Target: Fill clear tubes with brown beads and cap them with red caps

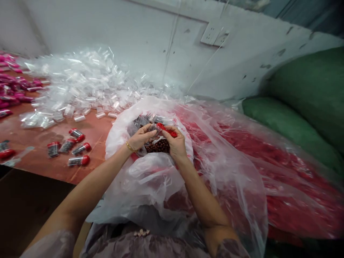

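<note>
Over the mouth of a white plastic bag, my two hands meet. My left hand, with a gold-coloured bracelet at the wrist, pinches a small clear plastic tube. Against the tube's right end, my right hand has its fingers closed on red caps; how many is hard to make out. Dark brown round beads lie in the bag just below my fingers. Clear and greyish pieces show behind my hands inside the bag.
Several red-capped tubes with dark contents lie on the reddish table. Behind them is a heap of clear tubes, with pink items at far left. A large clear bag of red pieces and green sacks are at right.
</note>
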`<state>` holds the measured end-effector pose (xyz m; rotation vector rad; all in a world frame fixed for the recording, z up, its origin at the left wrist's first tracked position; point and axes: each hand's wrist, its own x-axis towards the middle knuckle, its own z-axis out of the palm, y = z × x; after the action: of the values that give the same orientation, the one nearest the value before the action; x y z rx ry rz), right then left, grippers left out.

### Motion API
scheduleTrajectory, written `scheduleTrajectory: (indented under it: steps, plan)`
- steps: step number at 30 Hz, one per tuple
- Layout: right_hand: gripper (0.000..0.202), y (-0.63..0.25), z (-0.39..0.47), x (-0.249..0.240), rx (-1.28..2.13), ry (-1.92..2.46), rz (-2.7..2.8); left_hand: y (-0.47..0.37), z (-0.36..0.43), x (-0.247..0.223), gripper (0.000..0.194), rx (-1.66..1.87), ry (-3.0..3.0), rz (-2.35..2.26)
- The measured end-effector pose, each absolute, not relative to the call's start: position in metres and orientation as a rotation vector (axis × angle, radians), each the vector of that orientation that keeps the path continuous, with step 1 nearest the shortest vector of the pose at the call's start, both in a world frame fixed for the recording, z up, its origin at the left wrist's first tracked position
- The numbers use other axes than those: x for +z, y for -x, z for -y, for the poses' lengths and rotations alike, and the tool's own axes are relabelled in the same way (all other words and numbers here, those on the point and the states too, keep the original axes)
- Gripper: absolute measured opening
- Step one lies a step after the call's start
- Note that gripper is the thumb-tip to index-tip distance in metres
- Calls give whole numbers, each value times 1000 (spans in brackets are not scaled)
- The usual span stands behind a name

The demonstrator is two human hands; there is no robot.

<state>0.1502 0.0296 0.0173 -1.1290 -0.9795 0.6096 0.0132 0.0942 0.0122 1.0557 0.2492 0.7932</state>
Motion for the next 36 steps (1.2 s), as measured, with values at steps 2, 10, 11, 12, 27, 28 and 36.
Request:
scheduleTrajectory:
  steps: [2, 10, 11, 12, 27, 28, 36]
  plan:
    - [20, -154, -26, 21, 538, 1223, 1075, -13, -94, 12, 43, 802, -1078, -242]
    - [26, -171, 0, 57, -39, 1709, 1928, -14, -92, 15, 51, 776, -1312, -296]
    - [28, -171, 1, 58, -67, 1742, 1941, -14, -91, 16, 53, 759, -1329, -312]
    - [30, -170, 2, 58, -83, 1744, 1917, -14, -91, 17, 53, 740, -1344, -326]
    - [36, -170, 0, 25, -12, 1315, 1854, -11, -84, 18, 51, 707, -1496, -309]
    - [36, -169, 1, 23, 14, 1300, 1847, -10, -84, 19, 50, 712, -1506, -305]
    - [43, -170, -6, 39, 122, 1368, 1693, -11, -81, 20, 44, 652, -1574, -404]
